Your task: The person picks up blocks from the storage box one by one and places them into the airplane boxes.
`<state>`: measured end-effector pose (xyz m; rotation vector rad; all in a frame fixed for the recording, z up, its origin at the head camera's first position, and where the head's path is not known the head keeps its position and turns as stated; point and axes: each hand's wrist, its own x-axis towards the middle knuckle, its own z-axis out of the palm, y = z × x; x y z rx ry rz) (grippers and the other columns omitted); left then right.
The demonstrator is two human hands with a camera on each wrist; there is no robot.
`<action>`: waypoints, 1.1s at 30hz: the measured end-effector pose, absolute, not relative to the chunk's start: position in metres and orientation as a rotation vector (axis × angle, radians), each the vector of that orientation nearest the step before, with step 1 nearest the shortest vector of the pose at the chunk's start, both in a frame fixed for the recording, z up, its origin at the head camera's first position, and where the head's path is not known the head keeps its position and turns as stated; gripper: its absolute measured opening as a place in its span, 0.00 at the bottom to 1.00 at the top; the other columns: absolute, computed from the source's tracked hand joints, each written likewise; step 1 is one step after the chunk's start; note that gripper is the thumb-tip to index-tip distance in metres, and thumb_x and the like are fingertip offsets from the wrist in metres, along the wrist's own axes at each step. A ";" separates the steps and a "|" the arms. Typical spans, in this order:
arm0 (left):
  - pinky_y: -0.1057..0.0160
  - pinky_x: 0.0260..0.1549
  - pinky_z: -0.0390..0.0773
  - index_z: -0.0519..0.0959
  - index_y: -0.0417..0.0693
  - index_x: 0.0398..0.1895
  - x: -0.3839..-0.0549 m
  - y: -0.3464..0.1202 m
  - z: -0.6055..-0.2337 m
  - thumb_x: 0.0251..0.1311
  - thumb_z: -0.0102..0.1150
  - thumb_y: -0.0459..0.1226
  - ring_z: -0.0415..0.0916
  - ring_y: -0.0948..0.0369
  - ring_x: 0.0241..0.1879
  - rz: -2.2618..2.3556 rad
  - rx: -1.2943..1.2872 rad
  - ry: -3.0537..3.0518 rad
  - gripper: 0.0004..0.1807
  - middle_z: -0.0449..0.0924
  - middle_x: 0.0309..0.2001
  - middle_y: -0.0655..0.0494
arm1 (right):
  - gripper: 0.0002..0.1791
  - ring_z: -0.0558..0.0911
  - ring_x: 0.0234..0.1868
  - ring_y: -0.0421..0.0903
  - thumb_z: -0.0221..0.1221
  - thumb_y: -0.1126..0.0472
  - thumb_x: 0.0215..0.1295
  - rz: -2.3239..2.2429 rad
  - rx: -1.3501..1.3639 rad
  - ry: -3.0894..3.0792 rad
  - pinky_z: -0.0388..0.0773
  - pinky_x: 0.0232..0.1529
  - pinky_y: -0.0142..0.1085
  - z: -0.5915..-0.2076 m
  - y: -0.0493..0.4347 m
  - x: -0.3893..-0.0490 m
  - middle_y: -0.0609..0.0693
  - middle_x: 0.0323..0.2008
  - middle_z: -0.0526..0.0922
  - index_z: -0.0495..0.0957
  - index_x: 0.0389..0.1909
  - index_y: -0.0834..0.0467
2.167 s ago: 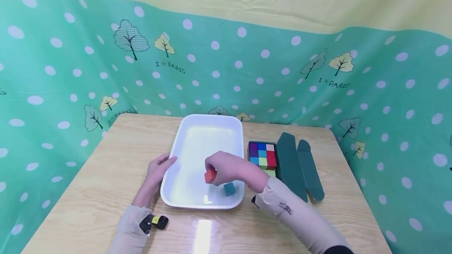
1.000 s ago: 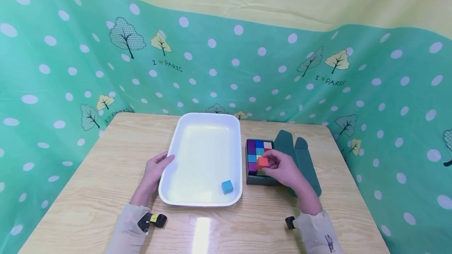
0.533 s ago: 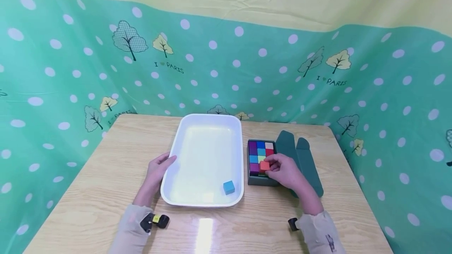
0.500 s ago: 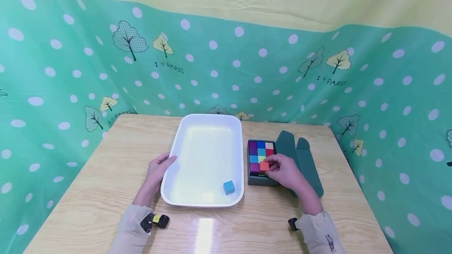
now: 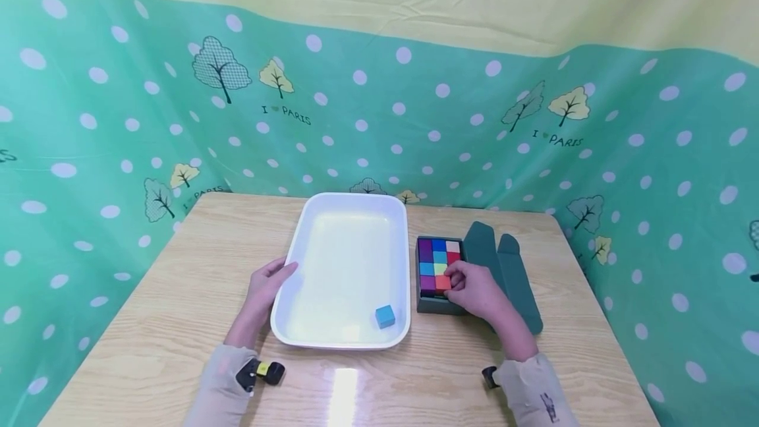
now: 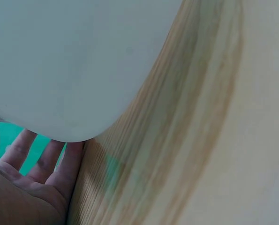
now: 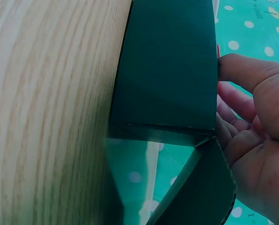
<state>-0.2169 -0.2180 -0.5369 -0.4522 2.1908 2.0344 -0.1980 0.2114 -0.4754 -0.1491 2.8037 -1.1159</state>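
Observation:
My right hand (image 5: 479,292) pinches an orange-red cube (image 5: 442,283) between thumb and fingertips. The cube sits level among several coloured cubes in a dark green cardboard box (image 5: 441,306), beside a purple cube (image 5: 427,284) in the near row. In the right wrist view the fingers (image 7: 245,70) reach over the box's edge, and only a sliver of red shows. My left hand (image 5: 261,287) holds the left rim of a white tray (image 5: 340,249), thumb over the edge and other fingers against its outside. One blue cube (image 5: 385,316) lies in the tray's near right corner.
The box's opened lid (image 5: 492,262) lies flat to its right, with a long flap (image 5: 522,282) at its outer side. The wooden table (image 5: 207,249) ends at a green dotted curtain (image 5: 356,117) behind. The tray stands just left of the box.
The right hand has carried the orange-red cube from over the tray rightward to the box and lowered it into the near row. The left hand has stayed on the tray's rim.

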 end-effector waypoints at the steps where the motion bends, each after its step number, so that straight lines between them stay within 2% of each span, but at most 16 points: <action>1: 0.64 0.45 0.82 0.68 0.44 0.67 -0.217 -0.218 -0.537 0.57 0.65 0.56 0.76 0.52 0.53 2.033 -0.450 2.194 0.40 0.71 0.62 0.39 | 0.17 0.77 0.30 0.44 0.71 0.70 0.49 -1.102 -0.147 2.804 0.81 0.33 0.35 -0.476 0.211 -0.198 0.49 0.30 0.78 0.77 0.40 0.58; 5: 0.64 0.46 0.81 0.68 0.44 0.67 -0.216 -0.218 -0.536 0.57 0.65 0.55 0.75 0.51 0.54 2.029 -0.453 2.197 0.40 0.71 0.62 0.39 | 0.16 0.76 0.29 0.44 0.71 0.69 0.50 -1.046 -0.160 2.800 0.80 0.32 0.35 -0.472 0.211 -0.199 0.49 0.29 0.77 0.74 0.35 0.58; 11: 0.64 0.46 0.81 0.68 0.44 0.68 -0.216 -0.219 -0.536 0.57 0.65 0.55 0.75 0.50 0.55 2.031 -0.455 2.200 0.40 0.71 0.62 0.40 | 0.11 0.74 0.30 0.46 0.70 0.64 0.55 -0.925 -0.177 2.794 0.79 0.31 0.36 -0.466 0.209 -0.200 0.47 0.28 0.77 0.75 0.31 0.56; 15: 0.64 0.46 0.81 0.68 0.43 0.67 -0.217 -0.219 -0.537 0.58 0.65 0.54 0.75 0.51 0.54 2.038 -0.457 2.197 0.39 0.71 0.62 0.39 | 0.12 0.74 0.30 0.45 0.70 0.61 0.55 -0.824 -0.170 2.765 0.78 0.29 0.34 -0.457 0.206 -0.200 0.46 0.28 0.77 0.75 0.32 0.55; 19: 0.64 0.46 0.81 0.68 0.44 0.68 -0.219 -0.219 -0.536 0.57 0.65 0.55 0.75 0.52 0.53 2.018 -0.457 2.201 0.40 0.71 0.63 0.39 | 0.13 0.75 0.29 0.46 0.70 0.58 0.57 -0.694 -0.217 2.763 0.79 0.29 0.35 -0.426 0.199 -0.205 0.48 0.30 0.79 0.77 0.38 0.57; 21: 0.64 0.45 0.81 0.68 0.45 0.68 -0.220 -0.220 -0.534 0.57 0.65 0.56 0.76 0.52 0.53 2.009 -0.462 2.205 0.41 0.71 0.62 0.40 | 0.15 0.76 0.31 0.46 0.70 0.57 0.57 -0.623 -0.295 2.784 0.80 0.31 0.37 -0.406 0.189 -0.209 0.48 0.32 0.80 0.78 0.41 0.58; 26: 0.63 0.45 0.82 0.68 0.45 0.68 -0.221 -0.221 -0.532 0.56 0.65 0.56 0.76 0.53 0.52 2.010 -0.471 2.201 0.40 0.71 0.62 0.41 | 0.14 0.77 0.29 0.44 0.68 0.55 0.59 -0.348 -0.642 2.752 0.79 0.31 0.35 -0.368 0.143 -0.215 0.44 0.31 0.80 0.80 0.43 0.56; 29: 0.63 0.45 0.82 0.68 0.44 0.68 -0.221 -0.221 -0.534 0.57 0.65 0.56 0.77 0.53 0.51 2.021 -0.468 2.203 0.40 0.71 0.62 0.39 | 0.14 0.76 0.27 0.42 0.68 0.54 0.59 -0.153 -0.831 2.654 0.78 0.29 0.33 -0.362 0.110 -0.213 0.43 0.30 0.80 0.80 0.44 0.54; 33: 0.65 0.43 0.82 0.69 0.41 0.66 -0.218 -0.217 -0.536 0.57 0.66 0.54 0.79 0.57 0.47 2.026 -0.479 2.214 0.39 0.71 0.61 0.37 | 0.13 0.75 0.26 0.40 0.70 0.55 0.57 0.108 -0.999 2.542 0.76 0.27 0.30 -0.376 0.074 -0.208 0.42 0.27 0.78 0.79 0.41 0.51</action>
